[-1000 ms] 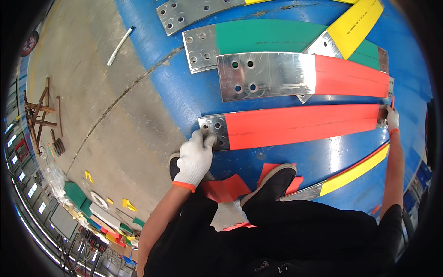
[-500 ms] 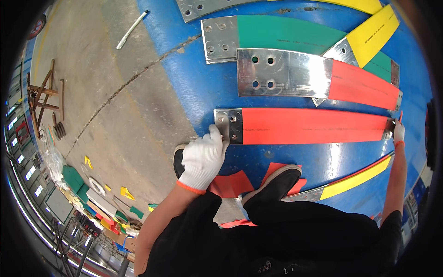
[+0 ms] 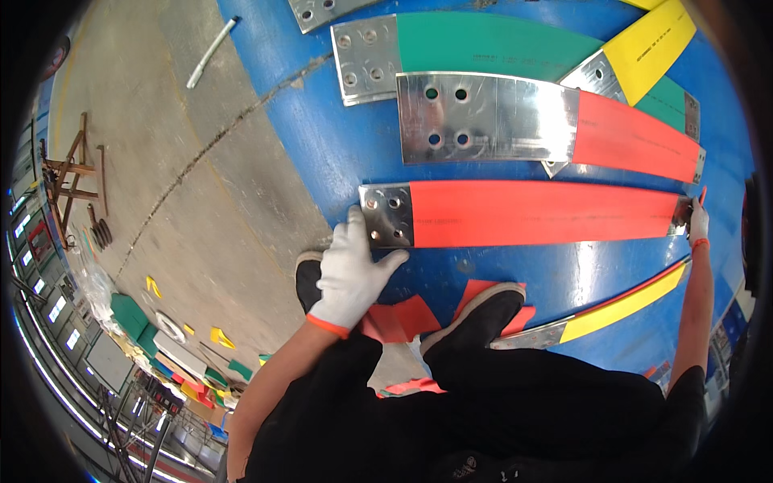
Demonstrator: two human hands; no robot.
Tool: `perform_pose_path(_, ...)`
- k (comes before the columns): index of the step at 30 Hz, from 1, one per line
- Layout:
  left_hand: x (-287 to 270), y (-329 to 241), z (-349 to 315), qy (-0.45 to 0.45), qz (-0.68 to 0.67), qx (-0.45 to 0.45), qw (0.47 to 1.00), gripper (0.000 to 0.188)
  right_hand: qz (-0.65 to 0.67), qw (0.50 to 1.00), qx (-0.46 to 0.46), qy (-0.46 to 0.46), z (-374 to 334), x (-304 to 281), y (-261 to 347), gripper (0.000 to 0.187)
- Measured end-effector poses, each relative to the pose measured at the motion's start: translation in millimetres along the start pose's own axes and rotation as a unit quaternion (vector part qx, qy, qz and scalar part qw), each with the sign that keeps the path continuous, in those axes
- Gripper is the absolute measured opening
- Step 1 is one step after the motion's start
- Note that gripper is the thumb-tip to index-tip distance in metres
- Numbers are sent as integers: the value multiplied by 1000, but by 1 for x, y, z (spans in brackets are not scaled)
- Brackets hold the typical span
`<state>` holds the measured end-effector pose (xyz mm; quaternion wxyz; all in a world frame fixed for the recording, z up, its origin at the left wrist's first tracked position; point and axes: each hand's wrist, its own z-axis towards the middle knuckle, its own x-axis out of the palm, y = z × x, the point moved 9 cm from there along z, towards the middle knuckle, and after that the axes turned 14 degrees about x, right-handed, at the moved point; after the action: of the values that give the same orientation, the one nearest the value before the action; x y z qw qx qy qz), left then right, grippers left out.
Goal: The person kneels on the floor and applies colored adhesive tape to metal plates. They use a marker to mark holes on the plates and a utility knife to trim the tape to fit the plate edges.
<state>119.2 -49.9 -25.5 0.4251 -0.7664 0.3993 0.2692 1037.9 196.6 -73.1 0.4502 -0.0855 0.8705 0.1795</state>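
Observation:
A flat metal bar with a red sleeve (image 3: 539,214) lies across in front of me, its bare ends showing. Its left end carries several drilled holes. My left hand (image 3: 350,272), in a white knitted glove, rests at that end with fingers stretched along the short edge and the thumb spread below the lower corner. At the far right, my gloved right hand (image 3: 699,224) is closed around the bar's other end. A thin red piece sticks up beside its fingers; what it is, I cannot make out. The right fingertips are partly hidden.
Beyond lie another red-sleeved bar (image 3: 636,135), a green-sleeved bar (image 3: 491,50) and a yellow-sleeved bar (image 3: 651,50), overlapping on the blue floor (image 3: 302,133). A yellow bar (image 3: 624,304) lies nearer. Red scraps (image 3: 398,320) surround my shoes (image 3: 475,318). A white marker (image 3: 212,51) lies far left.
My left hand has come off the top of the holed end; its bent fingers have straightened along the edge and the thumb has spread. My right hand stays at the far end. The view shifted slightly.

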Motion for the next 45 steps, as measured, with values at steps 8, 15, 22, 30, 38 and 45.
perform_pose_path(8,4,-14,4,-5,45,35,998,84,-11,1000,0,9,21,-11,-6,44)
perform_pose_path(15,7,-17,4,-15,58,51,997,83,-120,988,-37,-86,9,-4,0,54)
perform_pose_path(22,12,-11,2,-44,22,77,996,77,-133,984,-41,-113,-24,-5,12,60)
perform_pose_path(30,11,-10,1,-42,24,82,995,73,-105,990,-42,-88,-32,-3,30,45)
perform_pose_path(38,10,-14,7,-70,31,150,986,74,-183,909,-356,-112,-205,91,56,43)
perform_pose_path(45,12,-7,6,-59,19,157,986,77,-217,754,-565,255,-545,252,51,51)
